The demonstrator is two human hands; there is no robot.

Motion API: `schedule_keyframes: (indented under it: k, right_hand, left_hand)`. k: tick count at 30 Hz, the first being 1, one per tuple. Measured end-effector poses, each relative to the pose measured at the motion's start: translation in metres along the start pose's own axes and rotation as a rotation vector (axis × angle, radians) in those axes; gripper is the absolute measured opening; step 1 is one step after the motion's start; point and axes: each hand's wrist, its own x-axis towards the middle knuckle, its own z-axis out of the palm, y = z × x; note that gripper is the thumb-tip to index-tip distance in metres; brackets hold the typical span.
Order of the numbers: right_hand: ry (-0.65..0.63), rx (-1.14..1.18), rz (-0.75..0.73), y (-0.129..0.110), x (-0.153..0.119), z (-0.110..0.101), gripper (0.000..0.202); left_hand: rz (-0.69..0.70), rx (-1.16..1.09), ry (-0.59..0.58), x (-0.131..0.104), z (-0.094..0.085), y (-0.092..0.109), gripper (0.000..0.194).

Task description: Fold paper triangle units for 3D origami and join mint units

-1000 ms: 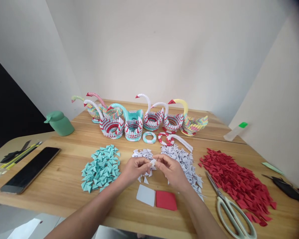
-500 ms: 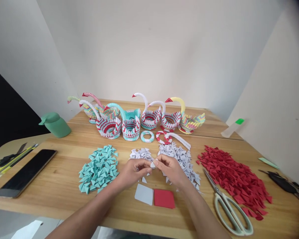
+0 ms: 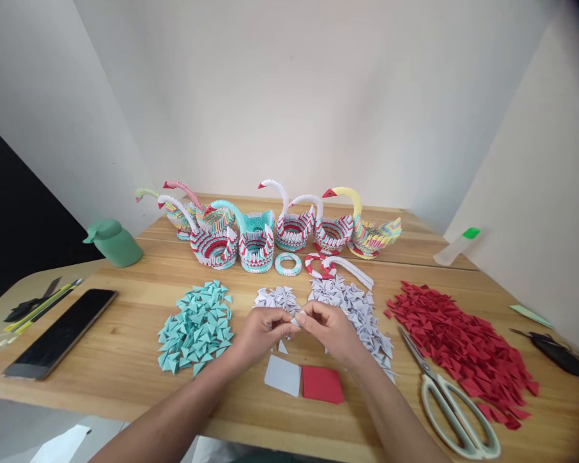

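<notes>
Between the fingertips of both hands is a small white piece of folded paper, mostly hidden. My left hand pinches it from one side, and my right hand pinches it from the other. They are raised over the table, in front of a small pile of white folded paper triangles. A larger white pile lies behind and beside my right hand. Below the hands, a white paper stack and a red paper stack lie side by side on the wooden table.
Turquoise triangles are heaped to the left, red triangles to the right. Scissors lie by the red heap. Several paper swans stand at the back. A phone and a green bottle are on the left.
The whole view has shifted slightly, so things appear a little further right. Both hands stay together on the white paper, which now shows less between the fingers.
</notes>
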Motion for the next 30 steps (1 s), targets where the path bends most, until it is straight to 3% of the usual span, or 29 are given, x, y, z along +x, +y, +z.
schedule_keyframes:
  k: [8,14,17,25,30]
  right_hand:
    - [0.004,0.037,-0.003,-0.002,0.0007,-0.0001,0.03]
    - [0.081,0.142,0.071,-0.0012,-0.0007,-0.0018,0.034]
    - [0.055,0.134,0.07,-0.0007,-0.0011,0.0,0.036]
    - [0.008,0.12,0.069,-0.0002,0.0004,0.0028,0.038]
    - [-0.027,0.053,0.021,-0.0009,-0.0007,0.0017,0.037]
  left_hand:
    - [0.108,0.144,0.026,-0.0011,0.0027,0.0002,0.029]
    - [0.547,0.583,0.3,-0.0051,0.0019,-0.002,0.022]
    - [0.684,0.665,0.28,-0.0063,0.0016,0.0003,0.015]
    - [0.704,0.663,0.262,-0.0051,0.0018,-0.0005,0.011]
    - [0.638,0.635,0.245,-0.0052,0.0015,0.0021,0.019]
